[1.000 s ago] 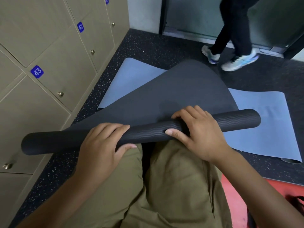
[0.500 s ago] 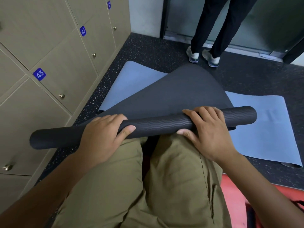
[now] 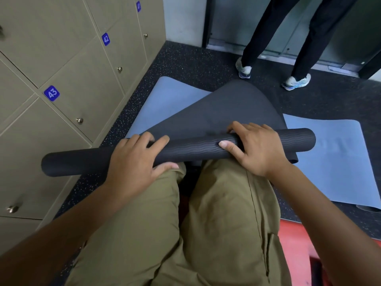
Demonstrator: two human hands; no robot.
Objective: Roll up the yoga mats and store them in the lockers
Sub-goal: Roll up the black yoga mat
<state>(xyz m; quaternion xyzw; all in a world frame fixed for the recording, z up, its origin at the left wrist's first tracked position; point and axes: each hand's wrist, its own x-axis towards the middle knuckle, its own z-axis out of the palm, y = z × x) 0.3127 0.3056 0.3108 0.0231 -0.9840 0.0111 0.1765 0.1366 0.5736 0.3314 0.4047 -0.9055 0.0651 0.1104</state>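
A dark rubber floor [image 3: 198, 65] flecked with pale specks fills the room. Along the left runs a bank of beige cabinet doors [image 3: 68, 79] with small round metal knobs [image 3: 79, 120] and blue number plates [image 3: 51, 93] reading 43, 42 and 41. At the far end stands a pale grey wall [image 3: 183, 19], beside it a dark-framed glass door [image 3: 231, 21] with a metal threshold. A second person's dark trousers [image 3: 266, 27] and pale trainers [image 3: 296, 82] stand before it. A red surface [image 3: 292, 234] shows at lower right. The light is soft and even.

Rolled mat [image 3: 185, 150] lies across knees [image 3: 206, 203], both hands on it. Its unrolled part overlaps flat mat [image 3: 340, 162] beyond. Lockers [image 3: 61, 79] left, standing person [image 3: 288, 38] far.
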